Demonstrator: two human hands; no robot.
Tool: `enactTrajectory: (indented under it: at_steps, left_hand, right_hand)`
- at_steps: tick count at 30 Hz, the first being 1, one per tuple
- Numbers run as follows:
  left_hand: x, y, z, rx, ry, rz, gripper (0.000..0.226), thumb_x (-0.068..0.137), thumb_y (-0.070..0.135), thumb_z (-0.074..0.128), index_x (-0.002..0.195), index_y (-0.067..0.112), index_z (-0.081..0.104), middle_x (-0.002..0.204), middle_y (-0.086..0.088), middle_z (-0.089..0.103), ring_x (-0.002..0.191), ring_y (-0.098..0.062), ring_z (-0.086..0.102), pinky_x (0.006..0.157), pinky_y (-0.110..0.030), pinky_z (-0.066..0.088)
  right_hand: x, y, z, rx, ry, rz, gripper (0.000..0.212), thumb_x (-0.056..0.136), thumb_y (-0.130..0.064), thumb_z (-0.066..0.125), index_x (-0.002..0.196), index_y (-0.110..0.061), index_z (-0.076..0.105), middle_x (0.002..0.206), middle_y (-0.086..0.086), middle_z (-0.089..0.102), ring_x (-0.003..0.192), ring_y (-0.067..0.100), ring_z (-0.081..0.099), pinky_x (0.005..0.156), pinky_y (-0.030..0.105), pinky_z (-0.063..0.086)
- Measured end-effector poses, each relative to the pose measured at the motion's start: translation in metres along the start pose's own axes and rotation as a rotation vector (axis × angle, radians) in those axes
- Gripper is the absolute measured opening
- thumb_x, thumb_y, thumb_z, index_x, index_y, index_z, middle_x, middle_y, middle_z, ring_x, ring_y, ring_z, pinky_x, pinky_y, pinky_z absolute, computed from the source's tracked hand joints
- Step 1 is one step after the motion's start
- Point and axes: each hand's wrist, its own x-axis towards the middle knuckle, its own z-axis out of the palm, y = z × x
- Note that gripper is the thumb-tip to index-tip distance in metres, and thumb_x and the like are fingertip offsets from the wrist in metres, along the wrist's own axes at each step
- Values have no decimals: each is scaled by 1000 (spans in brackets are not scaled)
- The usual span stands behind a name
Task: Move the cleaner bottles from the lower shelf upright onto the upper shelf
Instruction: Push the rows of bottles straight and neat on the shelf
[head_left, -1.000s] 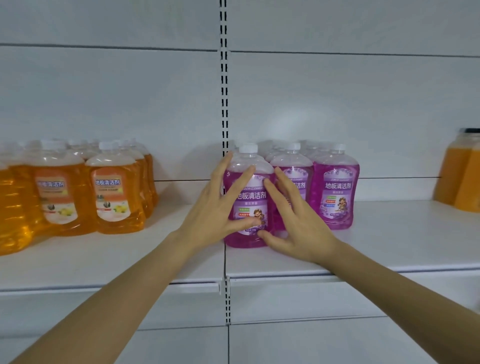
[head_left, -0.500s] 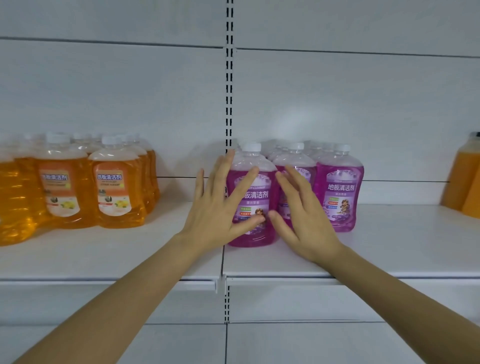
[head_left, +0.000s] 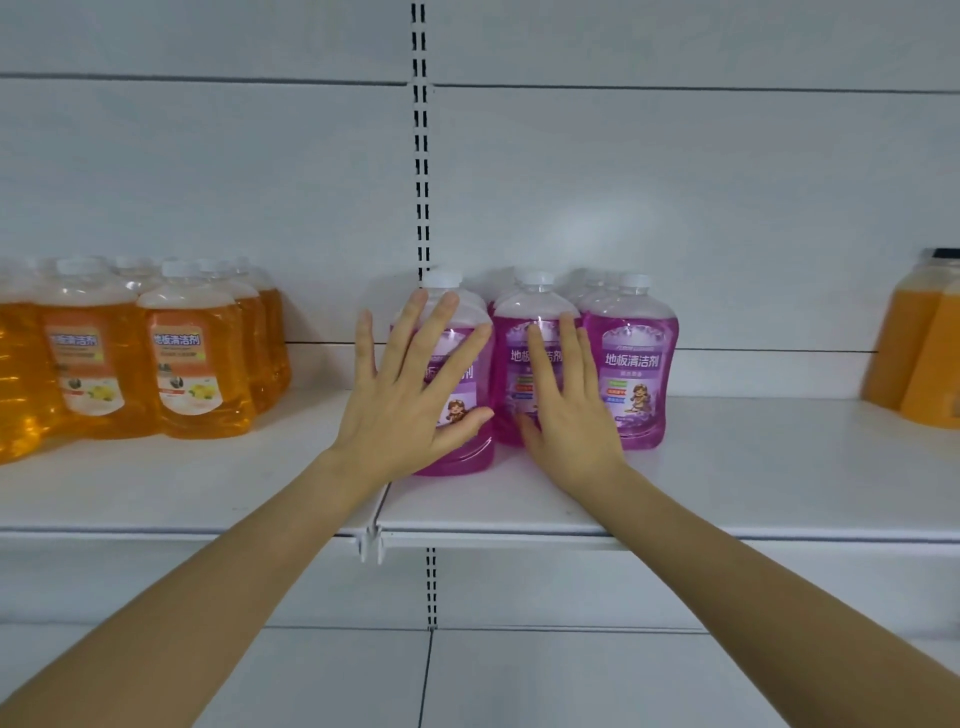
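The left hand (head_left: 410, 384) lies flat with its fingers straight and spread against the face of the front purple bottle (head_left: 460, 457), the thumb low on the bottle's right side. It presses and grips nothing. The right hand (head_left: 569, 410) is flat in the same way, fingers straight and close together on the label of the middle purple bottle (head_left: 522, 306), also holding nothing. Both bottles stand upright on the white shelf (head_left: 779, 467), which is probably the upper one. A third purple bottle (head_left: 631, 364) touches the middle one on its right, and more caps show behind. These bottles are filled nearly to the shoulder, so each is likely heavy for its size and bottom-weighted. The clear plastic wall looks smooth and glossy and may give a little under a squeeze. A push high up could tip one, so pressure belongs at label height or lower. To lift one, wrapping the waist with fingers behind and thumb in front seems safer than pinching the narrow cap. Well apart on the left stand orange bottles (head_left: 192, 364), and orange jugs (head_left: 919, 353) sit at the far right.
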Motion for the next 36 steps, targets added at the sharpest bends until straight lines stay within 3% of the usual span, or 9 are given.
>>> enactTrajectory:
  at_steps: [5,9,12,16,21,26,29,33,36]
  left_hand:
    - [-5,6,-5,47,-22,31,65,90,60,38,142,21,33,146,-16,30,137,-34,24,104,-64,19]
    - [6,-5,-18,-3,-56,18,62,92,56,33,142,20,29,148,-14,25,143,-26,10,108,-60,10]
    - [16,-29,-37,-9,-128,45,61,92,51,35,142,17,29,148,-15,30,139,-31,23,108,-58,16]
    - [3,-70,-61,-94,-206,35,53,91,39,39,135,11,47,142,-15,44,133,-34,37,108,-53,23]
    - [-35,-113,-76,-105,-316,-24,49,75,17,72,120,3,60,132,-19,54,123,-38,50,101,-58,33]
    - [-87,-177,-89,-68,-446,27,45,72,19,74,114,6,64,129,-20,55,122,-38,51,101,-60,32]
    - [-110,-210,-89,-30,-512,58,47,68,18,77,111,4,65,128,-20,55,124,-38,49,99,-61,34]
    - [-127,-236,-79,4,-607,76,49,75,23,71,118,3,62,136,-19,49,131,-37,40,106,-60,24]
    - [-132,-250,-72,41,-597,104,49,71,24,74,115,5,63,135,-19,50,129,-36,42,104,-62,25]
  right_hand:
    - [-6,-3,-1,43,20,18,75,89,-16,51,149,-12,7,155,17,-9,143,34,-9,117,41,4]
    - [-7,-4,-14,134,232,-1,63,83,-1,53,142,-1,31,151,26,16,140,41,15,114,49,17]
    - [-3,-4,-31,148,351,-110,58,83,0,56,138,1,37,147,28,25,136,43,25,111,54,23]
    - [-2,-35,-48,213,408,-283,52,89,-17,53,137,1,38,145,23,30,136,27,25,111,49,25]
    - [2,-105,-32,178,268,-392,62,86,-33,59,136,-1,41,144,21,36,133,34,35,109,46,28]
    - [3,-175,11,182,36,-320,74,86,-39,61,145,-13,26,154,13,18,140,29,22,111,37,20]
    - [8,-204,29,240,-2,-242,77,87,-40,58,148,-17,18,156,8,10,143,23,13,113,38,20]
    - [30,-227,47,231,-64,-146,81,87,-44,54,149,-21,7,157,3,3,143,18,12,107,39,29]
    - [48,-240,63,235,-87,-125,86,87,-43,57,149,-18,2,157,7,3,143,20,9,112,39,26]
